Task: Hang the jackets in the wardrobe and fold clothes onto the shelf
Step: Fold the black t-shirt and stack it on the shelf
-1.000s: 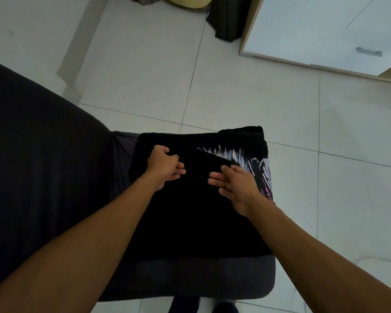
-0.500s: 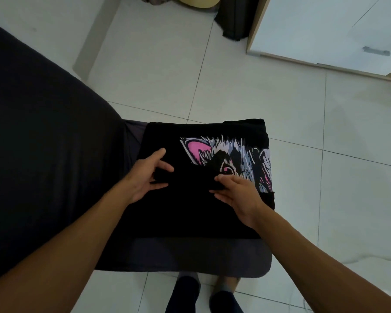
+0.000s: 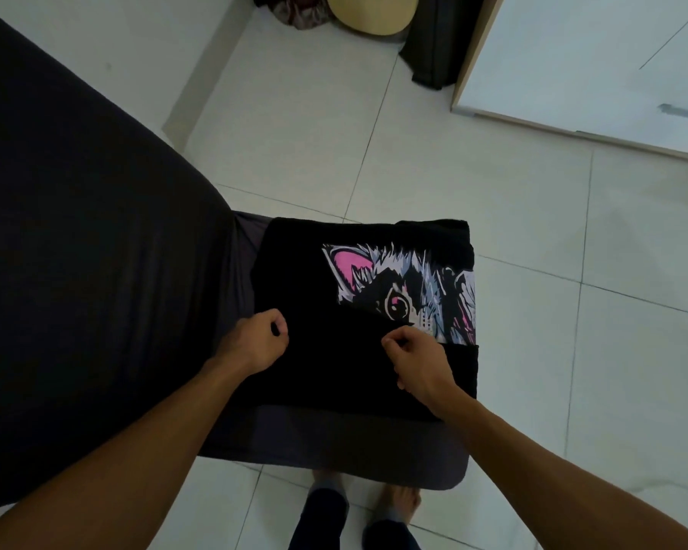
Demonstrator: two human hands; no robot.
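Note:
A black T-shirt (image 3: pixel 294 264) with a pink and white animal print lies partly folded on the corner of a dark bed (image 3: pixel 76 271). Its lower part is doubled over toward me, leaving the print's upper half uncovered. My left hand (image 3: pixel 255 343) pinches the folded edge of the shirt on the left. On the right, my right hand (image 3: pixel 414 359) pinches the same edge just below the print. Both hands have their fingers curled on the fabric.
A white wardrobe (image 3: pixel 596 61) with a wooden side stands at the top right. A guitar body (image 3: pixel 370 13) and a dark hanging cloth (image 3: pixel 433 41) are at the top. Pale tiled floor (image 3: pixel 533 232) surrounds the bed corner; my feet (image 3: pixel 358 506) show below.
The folded flap has been drawn back toward me, uncovering more of the print. Both hands moved nearer and now pinch the edge instead of lying flat on it.

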